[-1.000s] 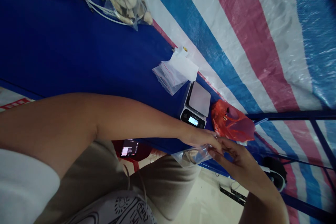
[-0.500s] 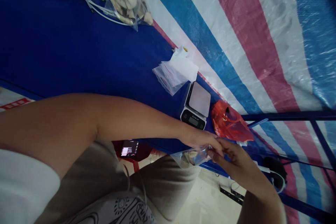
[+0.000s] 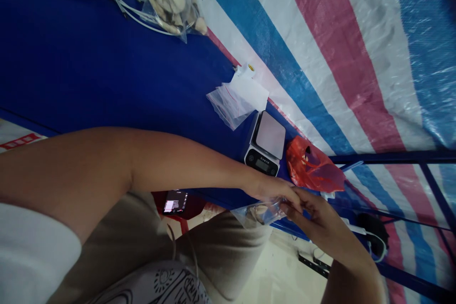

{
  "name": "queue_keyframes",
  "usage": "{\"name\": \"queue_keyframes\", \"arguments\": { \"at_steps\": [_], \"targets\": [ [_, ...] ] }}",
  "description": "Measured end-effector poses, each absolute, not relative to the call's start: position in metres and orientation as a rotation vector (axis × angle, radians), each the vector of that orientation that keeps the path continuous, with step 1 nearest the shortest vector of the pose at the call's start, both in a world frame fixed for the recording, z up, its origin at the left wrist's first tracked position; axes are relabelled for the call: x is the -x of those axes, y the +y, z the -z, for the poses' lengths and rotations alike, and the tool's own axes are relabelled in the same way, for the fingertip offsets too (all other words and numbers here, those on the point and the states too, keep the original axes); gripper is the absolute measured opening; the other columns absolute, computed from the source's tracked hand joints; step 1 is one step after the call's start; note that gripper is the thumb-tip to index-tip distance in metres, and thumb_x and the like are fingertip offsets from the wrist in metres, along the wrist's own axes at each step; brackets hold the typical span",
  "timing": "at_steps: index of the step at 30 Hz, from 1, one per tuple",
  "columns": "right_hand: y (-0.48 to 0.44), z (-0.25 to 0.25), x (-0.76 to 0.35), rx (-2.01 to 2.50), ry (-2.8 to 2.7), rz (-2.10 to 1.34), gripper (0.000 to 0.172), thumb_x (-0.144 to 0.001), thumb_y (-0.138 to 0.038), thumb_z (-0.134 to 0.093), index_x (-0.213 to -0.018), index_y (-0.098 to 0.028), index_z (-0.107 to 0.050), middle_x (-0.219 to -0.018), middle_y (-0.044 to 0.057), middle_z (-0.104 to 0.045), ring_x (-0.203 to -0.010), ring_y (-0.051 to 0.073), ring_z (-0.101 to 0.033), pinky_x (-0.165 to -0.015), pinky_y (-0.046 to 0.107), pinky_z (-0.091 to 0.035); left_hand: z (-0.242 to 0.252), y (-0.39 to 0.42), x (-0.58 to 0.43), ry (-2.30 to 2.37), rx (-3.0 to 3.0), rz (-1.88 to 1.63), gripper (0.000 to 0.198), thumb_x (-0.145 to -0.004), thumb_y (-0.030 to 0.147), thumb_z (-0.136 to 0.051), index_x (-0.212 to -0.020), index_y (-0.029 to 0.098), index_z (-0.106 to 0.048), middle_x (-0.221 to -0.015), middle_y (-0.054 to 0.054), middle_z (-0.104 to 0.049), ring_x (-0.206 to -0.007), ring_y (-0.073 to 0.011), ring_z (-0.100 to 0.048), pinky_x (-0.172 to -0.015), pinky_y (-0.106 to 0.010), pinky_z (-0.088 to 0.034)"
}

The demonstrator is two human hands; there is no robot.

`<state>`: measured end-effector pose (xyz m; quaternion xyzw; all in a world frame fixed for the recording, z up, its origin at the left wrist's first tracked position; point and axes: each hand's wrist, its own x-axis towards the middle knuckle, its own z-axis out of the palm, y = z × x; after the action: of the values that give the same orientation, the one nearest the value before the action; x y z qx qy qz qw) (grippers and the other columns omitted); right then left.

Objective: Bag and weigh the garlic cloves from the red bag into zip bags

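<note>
A small clear plastic bag [image 3: 244, 211] hangs at the table's edge, above my lap, with a few pale pieces inside. My left hand [image 3: 272, 189] is closed on its upper end, the fingers partly hidden by the plastic. Against those fingertips, my right hand [image 3: 315, 211] pinches the bag's mouth between thumb and fingers. Whether the mouth is sealed I cannot tell. Just beyond my left hand stands a kitchen scale [image 3: 270, 135], nothing on its plate. A red plastic bag [image 3: 313, 166] lies beside it.
Flat zip bags [image 3: 230, 107] and a white paper [image 3: 251, 90] lie behind the scale. A larger bag of pale dried slices [image 3: 171, 4] and cables [image 3: 142, 16] are at the far left. A phone [image 3: 175, 202] shows below my arm. A striped sheet [image 3: 302, 57] borders the table.
Almost nothing differs. Both hands keep their hold on the small bag, and my right fingers shift very slightly left.
</note>
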<state>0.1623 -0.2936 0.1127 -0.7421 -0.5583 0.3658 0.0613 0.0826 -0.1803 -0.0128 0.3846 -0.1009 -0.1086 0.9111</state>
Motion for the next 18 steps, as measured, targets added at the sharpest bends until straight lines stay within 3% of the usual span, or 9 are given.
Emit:
{"name": "queue_keyframes", "arguments": {
  "at_steps": [5,9,11,14,16,18],
  "targets": [
    [-0.295,-0.115,-0.156,2.246,-1.635,-1.190,0.022,-0.099,-0.033,-0.066,-0.116,-0.021,-0.072,-0.094,0.001,-0.073,-0.084,0.016,-0.066,-0.072,0.023,-0.051,0.017,-0.182,-0.084,-0.293,-0.752,0.294,0.031,-0.057,0.031,-0.079,-0.083,0.018,-0.068,-0.068,0.003,-0.063,-0.070,-0.0135,-0.060,-0.071,-0.027,-0.049],
    [-0.303,-0.124,-0.176,2.227,-1.501,-1.261,0.025,-0.094,-0.037,-0.072,-0.113,-0.021,-0.073,-0.103,0.005,-0.076,-0.093,0.020,-0.071,-0.084,0.028,-0.056,0.022,-0.183,-0.087,-0.198,-0.744,0.325,0.032,-0.058,0.031,-0.081,-0.083,0.016,-0.067,-0.076,0.002,-0.068,-0.073,-0.0137,-0.064,-0.073,-0.028,-0.052],
    [-0.307,-0.123,-0.207,2.255,-1.341,-1.053,0.029,-0.091,-0.043,-0.072,-0.110,-0.022,-0.074,-0.104,0.007,-0.077,-0.097,0.023,-0.073,-0.088,0.033,-0.058,0.021,-0.183,-0.087,-0.157,-0.728,0.343,0.042,-0.057,0.030,-0.085,-0.091,0.018,-0.065,-0.083,0.002,-0.072,-0.077,-0.0149,-0.067,-0.072,-0.028,-0.053],
    [-0.304,-0.106,-0.270,2.448,-1.050,-0.440,0.029,-0.089,-0.042,-0.061,-0.102,-0.021,-0.075,-0.103,0.010,-0.078,-0.098,0.028,-0.074,-0.093,0.041,-0.057,0.018,-0.181,-0.084,-0.139,-0.730,0.378,0.052,-0.055,0.027,-0.090,-0.099,0.019,-0.062,-0.086,0.001,-0.074,-0.079,-0.0165,-0.069,-0.072,-0.029,-0.053],
    [-0.293,-0.089,-0.308,2.725,-1.080,-0.153,0.027,-0.083,-0.033,-0.056,-0.088,-0.018,-0.078,-0.098,0.013,-0.078,-0.100,0.031,-0.073,-0.095,0.045,-0.055,0.015,-0.179,-0.081,-0.145,-0.741,0.393,0.050,-0.057,0.025,-0.088,-0.099,0.018,-0.062,-0.084,0.002,-0.073,-0.078,-0.0162,-0.069,-0.073,-0.030,-0.054],
    [-0.278,-0.071,-0.334,2.845,-1.155,-0.052,0.032,-0.080,-0.031,-0.055,-0.092,-0.015,-0.080,-0.101,0.016,-0.078,-0.104,0.034,-0.071,-0.096,0.047,-0.053,0.013,-0.177,-0.078,-0.142,-0.744,0.396,0.046,-0.061,0.024,-0.086,-0.099,0.018,-0.062,-0.083,0.002,-0.072,-0.078,-0.0157,-0.069,-0.074,-0.030,-0.054]
  ]
}}
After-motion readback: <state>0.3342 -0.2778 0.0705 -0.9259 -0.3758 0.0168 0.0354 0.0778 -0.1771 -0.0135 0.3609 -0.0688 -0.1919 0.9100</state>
